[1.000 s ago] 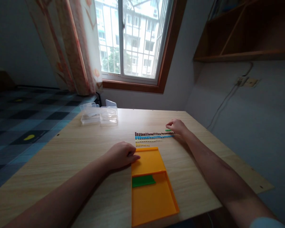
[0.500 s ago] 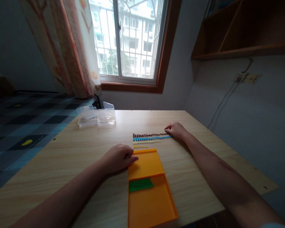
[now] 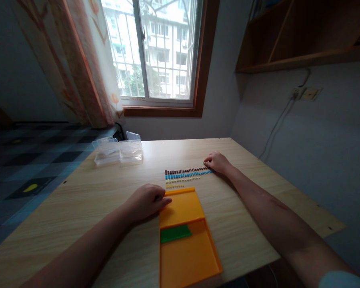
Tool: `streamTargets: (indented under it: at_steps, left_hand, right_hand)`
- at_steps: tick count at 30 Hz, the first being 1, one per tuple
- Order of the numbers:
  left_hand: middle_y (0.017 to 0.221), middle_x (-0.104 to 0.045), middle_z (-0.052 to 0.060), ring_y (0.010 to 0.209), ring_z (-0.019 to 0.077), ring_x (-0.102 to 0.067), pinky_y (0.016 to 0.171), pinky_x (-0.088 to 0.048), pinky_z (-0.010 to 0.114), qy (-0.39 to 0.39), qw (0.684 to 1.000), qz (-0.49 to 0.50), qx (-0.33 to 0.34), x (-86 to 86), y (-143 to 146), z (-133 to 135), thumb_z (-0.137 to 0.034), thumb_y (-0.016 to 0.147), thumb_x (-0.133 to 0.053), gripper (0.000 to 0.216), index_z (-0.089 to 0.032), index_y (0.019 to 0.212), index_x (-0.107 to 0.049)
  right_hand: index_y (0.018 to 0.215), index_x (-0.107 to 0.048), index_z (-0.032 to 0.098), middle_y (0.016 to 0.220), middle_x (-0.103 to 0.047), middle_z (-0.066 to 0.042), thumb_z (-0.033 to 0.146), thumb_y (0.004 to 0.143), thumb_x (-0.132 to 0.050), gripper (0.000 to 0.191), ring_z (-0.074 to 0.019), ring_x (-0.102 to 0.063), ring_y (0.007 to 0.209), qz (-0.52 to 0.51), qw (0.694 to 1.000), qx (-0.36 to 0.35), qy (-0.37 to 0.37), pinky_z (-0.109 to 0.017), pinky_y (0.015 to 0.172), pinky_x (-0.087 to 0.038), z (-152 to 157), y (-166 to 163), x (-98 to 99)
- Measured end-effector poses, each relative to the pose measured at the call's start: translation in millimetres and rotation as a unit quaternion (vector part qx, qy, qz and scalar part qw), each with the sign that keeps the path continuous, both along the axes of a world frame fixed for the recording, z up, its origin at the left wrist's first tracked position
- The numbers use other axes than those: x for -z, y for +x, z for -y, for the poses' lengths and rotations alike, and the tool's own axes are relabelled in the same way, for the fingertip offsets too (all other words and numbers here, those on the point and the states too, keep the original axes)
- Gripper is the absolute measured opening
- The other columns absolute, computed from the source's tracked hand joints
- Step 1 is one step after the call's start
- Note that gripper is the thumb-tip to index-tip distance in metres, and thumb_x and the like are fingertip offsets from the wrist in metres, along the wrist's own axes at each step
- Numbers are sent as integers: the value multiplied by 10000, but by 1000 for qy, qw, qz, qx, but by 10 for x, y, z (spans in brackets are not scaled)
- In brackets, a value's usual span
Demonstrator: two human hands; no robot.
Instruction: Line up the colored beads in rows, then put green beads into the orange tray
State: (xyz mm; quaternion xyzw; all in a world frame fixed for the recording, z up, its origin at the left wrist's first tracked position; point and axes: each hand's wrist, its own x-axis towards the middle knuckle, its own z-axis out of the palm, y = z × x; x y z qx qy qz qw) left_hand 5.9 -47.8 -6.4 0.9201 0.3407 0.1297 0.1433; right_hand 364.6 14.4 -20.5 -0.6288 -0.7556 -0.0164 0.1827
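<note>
**Hands at the bead rows and the orange tray**

Rows of small pieces (image 3: 187, 174), brown, blue and yellow, lie in lines at the middle of the desk (image 3: 78, 200). The right hand (image 3: 216, 162) rests at the right end of the brown and blue rows, fingers curled down onto them; whether it pinches a piece I cannot tell. Just nearer the front edge lies an orange tray (image 3: 186, 256) holding a green plate (image 3: 175, 233). The left hand (image 3: 147, 201), loosely closed, touches the tray's far left corner. Clear plastic boxes (image 3: 118, 151) stand near the desk's far left corner.
</note>
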Motion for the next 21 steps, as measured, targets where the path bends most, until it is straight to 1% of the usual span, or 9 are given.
streamTargets:
  at_steps: [3,5,7,8,9,12,14,16,21]
  left_hand:
    - [538,-434,-32,520,112,-354,525,-235,262,8,1000,2,2,14,-5,-7,-451,891,-538,436,-195,568,-397]
    - [538,-435,-31,522,114,-355,523,-235,263,8,1000,2,-1,19,-7,-8,-458,890,-540,440,-195,567,-399]
    - [539,-434,-31,522,115,-359,522,-235,266,6,1000,0,-3,17,-7,-5,-459,887,-541,440,-196,564,-396]
    - [540,-437,-31,523,116,-361,522,-234,267,3,1000,-3,-2,14,-6,-2,-455,885,-542,437,-196,564,-397]
    - [538,-437,-31,522,116,-361,522,-232,269,1,1000,-5,-4,9,-4,1,-453,881,-546,436,-197,561,-397]
    - [531,-430,-32,522,116,-354,523,-226,270,-5,1000,-8,-5,-9,4,11,-452,878,-550,438,-196,556,-400]
    - [529,-422,-34,523,116,-348,525,-223,269,-6,1000,-8,-8,-20,12,17,-455,877,-552,441,-195,556,-399]
    - [530,-419,-33,527,116,-344,527,-219,268,-7,1000,-9,-6,-28,19,21,-456,874,-555,440,-193,557,-400]
    - [538,-426,-27,538,118,-333,528,-217,267,-11,1000,-11,-3,-29,28,27,-446,868,-562,431,-190,558,-408]
  right_hand:
    - [945,-821,150,894,-741,-107,256,896,-648,209,-214,-611,894,-20,999,-7,27,-297,830,-426,87,-50,-163]
    - [963,-815,146,869,-733,-100,265,913,-636,221,-195,-607,841,-38,998,-19,41,-298,816,-433,203,-90,-345]
    - [990,-808,172,864,-721,-71,310,924,-639,229,-156,-584,749,-57,996,-48,42,-274,735,-437,385,-155,-561]
    - [980,-807,187,843,-709,-50,346,915,-657,228,-136,-564,701,-70,994,-79,34,-258,678,-429,501,-203,-668]
    - [954,-807,173,799,-686,-43,364,902,-678,236,-124,-538,657,-107,984,-142,15,-250,619,-409,633,-265,-765]
    - [947,-800,174,743,-639,-15,338,912,-676,208,-100,-528,638,-152,932,-317,-84,-223,572,-395,1074,-515,-936]
    - [944,-798,179,758,-642,-11,282,918,-670,167,-96,-564,668,-134,892,-401,-158,-209,604,-430,1352,-703,-920]
    - [941,-796,181,766,-653,-8,234,923,-656,151,-89,-568,665,-98,864,-450,-205,-205,635,-445,1569,-867,-820]
    - [881,-778,206,790,-682,-4,197,894,-636,143,-121,-594,714,25,865,-461,-195,-242,666,-439,1767,-1071,-530]
